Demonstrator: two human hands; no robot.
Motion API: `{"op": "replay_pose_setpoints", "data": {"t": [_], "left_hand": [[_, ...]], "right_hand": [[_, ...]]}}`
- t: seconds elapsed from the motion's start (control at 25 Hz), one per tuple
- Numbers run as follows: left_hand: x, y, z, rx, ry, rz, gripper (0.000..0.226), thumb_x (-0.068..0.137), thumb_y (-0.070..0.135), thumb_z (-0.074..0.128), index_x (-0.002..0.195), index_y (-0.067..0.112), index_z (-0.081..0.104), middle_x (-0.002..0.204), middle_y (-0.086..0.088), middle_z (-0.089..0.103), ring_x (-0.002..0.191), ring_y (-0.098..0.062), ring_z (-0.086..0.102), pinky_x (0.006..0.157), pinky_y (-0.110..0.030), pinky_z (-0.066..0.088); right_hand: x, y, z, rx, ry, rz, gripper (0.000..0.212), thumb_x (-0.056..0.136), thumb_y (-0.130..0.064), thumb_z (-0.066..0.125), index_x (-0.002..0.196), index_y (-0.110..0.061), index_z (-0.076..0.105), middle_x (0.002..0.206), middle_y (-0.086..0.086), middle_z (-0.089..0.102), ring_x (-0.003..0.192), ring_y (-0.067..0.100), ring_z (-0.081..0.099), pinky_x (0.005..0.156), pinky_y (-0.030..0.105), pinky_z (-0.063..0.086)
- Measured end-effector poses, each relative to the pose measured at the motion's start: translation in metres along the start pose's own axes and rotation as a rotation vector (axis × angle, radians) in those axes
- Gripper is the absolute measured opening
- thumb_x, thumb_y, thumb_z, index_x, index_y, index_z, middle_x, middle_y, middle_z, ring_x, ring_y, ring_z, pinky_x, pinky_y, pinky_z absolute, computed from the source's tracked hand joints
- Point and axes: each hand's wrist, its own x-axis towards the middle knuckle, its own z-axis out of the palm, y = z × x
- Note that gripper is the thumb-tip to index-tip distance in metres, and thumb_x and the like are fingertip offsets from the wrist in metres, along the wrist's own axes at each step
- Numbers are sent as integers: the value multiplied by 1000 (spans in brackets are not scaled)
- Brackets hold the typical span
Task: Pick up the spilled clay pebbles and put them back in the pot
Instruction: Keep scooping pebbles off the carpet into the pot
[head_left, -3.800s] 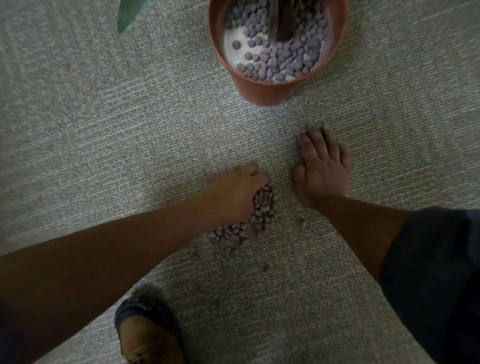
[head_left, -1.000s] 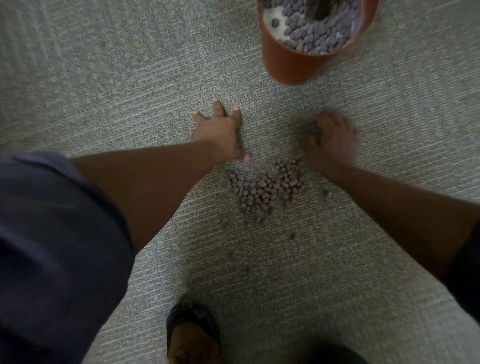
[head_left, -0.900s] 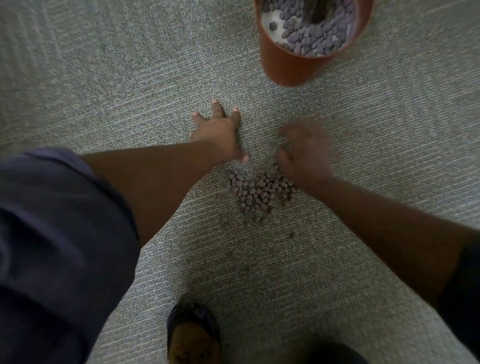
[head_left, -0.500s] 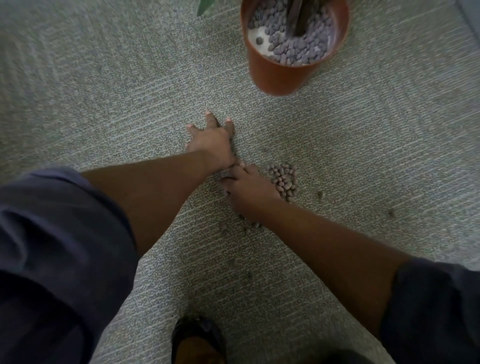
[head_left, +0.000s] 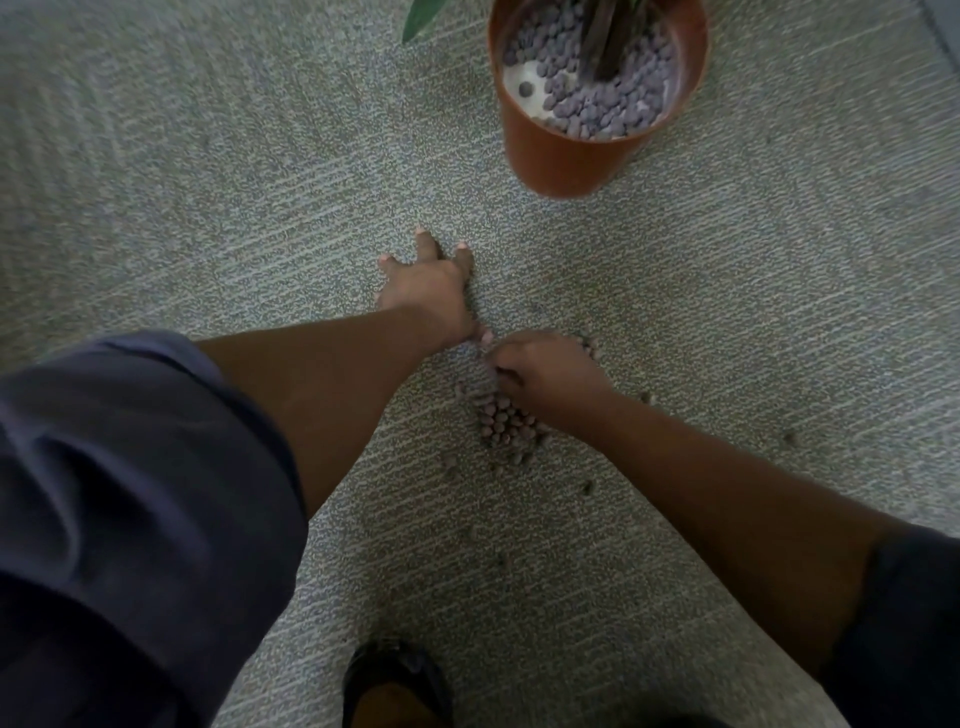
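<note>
A small heap of brown clay pebbles (head_left: 506, 423) lies on the grey carpet (head_left: 208, 208). My right hand (head_left: 545, 374) sits on the heap's far side, fingers curled down into the pebbles and gathering some. My left hand (head_left: 431, 291) presses flat on the carpet just beyond it, fingers spread and holding nothing. The terracotta pot (head_left: 566, 156) stands farther away at the upper right, with many pebbles (head_left: 597, 104) inside around a dark plant stem (head_left: 608, 41).
Single stray pebbles (head_left: 587, 486) lie scattered on the carpet near the heap, one farther right (head_left: 789, 436). A green leaf (head_left: 423, 18) hangs left of the pot. My shoe (head_left: 395, 686) is at the bottom edge.
My right hand swept left from the pile's right side onto the pebbles and has curled its fingers into them. My left hand has stayed flat on the carpet.
</note>
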Motion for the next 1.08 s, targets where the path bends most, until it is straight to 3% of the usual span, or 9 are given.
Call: {"op": "replay_pose_setpoints", "data": {"t": [0.16, 0.24, 0.44, 0.64, 0.8, 0.96, 1.08], "left_hand": [[1, 8, -13, 19, -4, 2, 103, 51, 63, 90, 138, 25, 49, 149, -14, 28, 132, -57, 38, 111, -64, 33], [1, 11, -16, 21, 2, -2, 96, 46, 63, 91, 128, 24, 58, 144, -12, 32, 128, -51, 46, 114, -62, 31], [1, 12, -15, 3, 7, -19, 94, 46, 61, 92, 126, 26, 59, 143, -12, 31, 129, -55, 42, 113, -61, 32], [2, 9, -13, -30, 33, 3, 93, 43, 61, 93, 121, 25, 59, 141, -13, 33, 129, -61, 37, 109, -62, 39], [4, 7, -11, -29, 29, 14, 96, 41, 61, 93, 122, 24, 57, 142, -14, 30, 129, -62, 35, 106, -65, 41], [7, 6, -7, -24, 49, 1, 101, 38, 63, 93, 125, 27, 56, 141, -12, 31, 129, -64, 32, 101, -64, 46], [10, 5, -5, -21, 45, 4, 102, 38, 64, 93, 125, 27, 55, 142, -11, 30, 131, -64, 31, 100, -64, 45]], "right_hand": [[-3, 13, -2, 1, 25, 33, 18, 94, -20, 57, 101, -11, 72, 103, 11, 68, 100, 32, 62, 85, 39, 47], [-2, 15, 0, -19, 27, 56, 18, 95, -21, 56, 100, -13, 71, 102, 10, 66, 99, 32, 61, 87, 40, 47], [0, 15, -13, 48, 114, 98, 16, 93, -18, 60, 98, -9, 72, 95, 14, 63, 94, 34, 60, 81, 40, 47], [15, 17, -82, 114, 459, 50, 8, 88, -15, 67, 83, -10, 72, 75, 5, 63, 73, 19, 55, 69, 38, 47], [43, 31, -148, 146, 746, 53, 14, 87, -26, 67, 90, -16, 76, 82, -3, 70, 76, 10, 61, 74, 30, 49], [68, 44, -164, 344, 738, 193, 15, 86, -25, 73, 99, -18, 76, 88, -15, 69, 80, -3, 64, 81, 21, 54], [81, 49, -162, 387, 697, 247, 13, 86, -22, 73, 98, -17, 74, 87, -10, 70, 83, 3, 67, 86, 29, 56]]}}
